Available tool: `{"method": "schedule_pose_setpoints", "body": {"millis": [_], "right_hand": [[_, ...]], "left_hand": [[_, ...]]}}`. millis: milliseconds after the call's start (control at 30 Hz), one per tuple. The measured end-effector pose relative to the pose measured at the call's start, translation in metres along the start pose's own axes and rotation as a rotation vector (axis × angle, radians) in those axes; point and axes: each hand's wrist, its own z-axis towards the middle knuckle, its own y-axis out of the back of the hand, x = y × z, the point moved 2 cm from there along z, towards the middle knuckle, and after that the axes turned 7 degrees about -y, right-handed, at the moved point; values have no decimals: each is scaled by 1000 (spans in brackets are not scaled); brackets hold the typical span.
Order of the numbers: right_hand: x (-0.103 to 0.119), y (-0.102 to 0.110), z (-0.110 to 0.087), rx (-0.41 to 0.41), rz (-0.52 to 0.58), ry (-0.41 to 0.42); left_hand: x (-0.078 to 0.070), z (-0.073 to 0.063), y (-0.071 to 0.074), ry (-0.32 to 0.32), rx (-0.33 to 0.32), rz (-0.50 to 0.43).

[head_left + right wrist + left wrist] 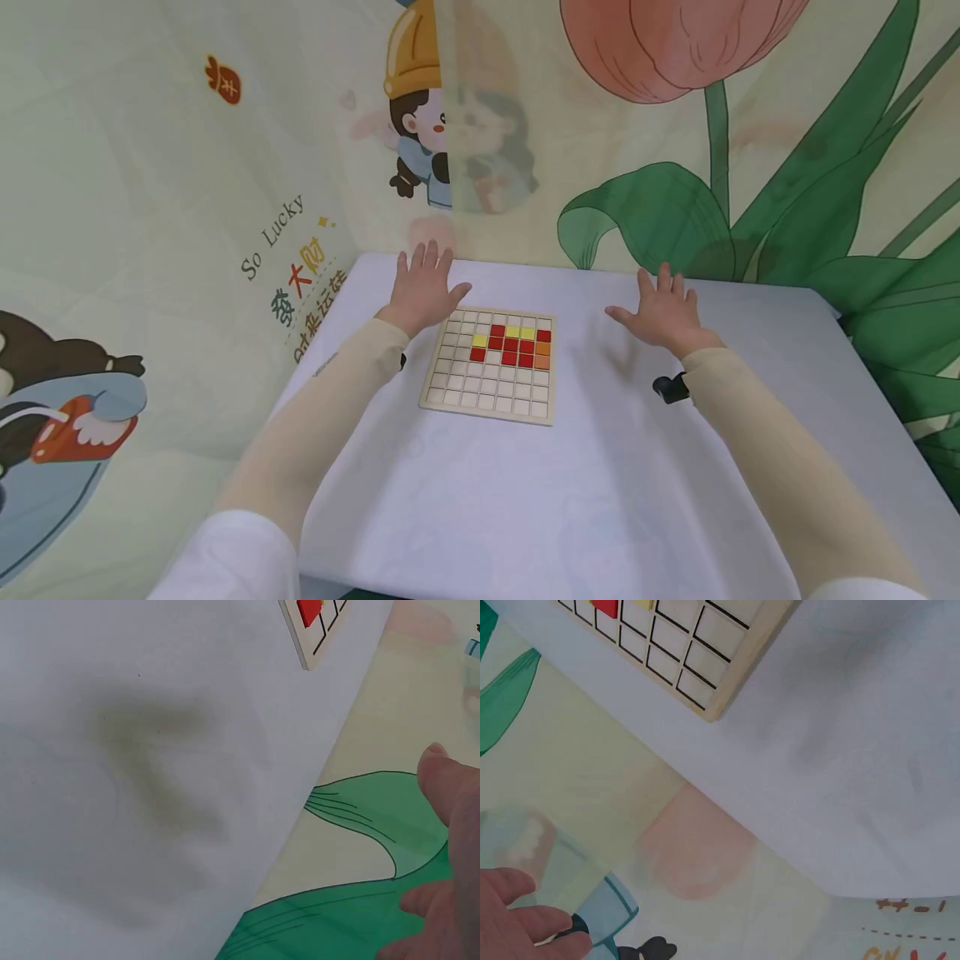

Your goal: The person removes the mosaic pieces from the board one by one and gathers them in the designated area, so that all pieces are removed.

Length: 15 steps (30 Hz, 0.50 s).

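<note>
A square wooden grid board (pixel 491 387) lies flat on the white-covered table, with red, yellow and orange square tiles (pixel 517 346) in its upper right cells. My left hand (pixel 423 292) is held above the table by the board's far left corner, fingers spread and holding nothing. To the right of the board, my right hand (pixel 663 310) hovers with its fingers apart, also holding nothing. The left wrist view shows one corner of the board (pixel 714 705) and part of the left hand (pixel 525 922). In the right wrist view, the right hand (pixel 450 847) is partly cut off.
The white tablecloth (pixel 450 500) spreads around the board. Behind the table hangs a printed cloth (pixel 510 233) with a large tulip and cartoon figures, and a similar cloth (pixel 187 208) stands along the left side. Each wrist carries a dark device (pixel 670 388).
</note>
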Motion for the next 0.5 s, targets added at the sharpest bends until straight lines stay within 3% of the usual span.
{"method": "schedule_pose_setpoints", "body": {"millis": [500], "right_hand": [[-2, -36, -1, -8, 14, -36]], "left_hand": [[8, -12, -31, -4, -49, 6]]}}
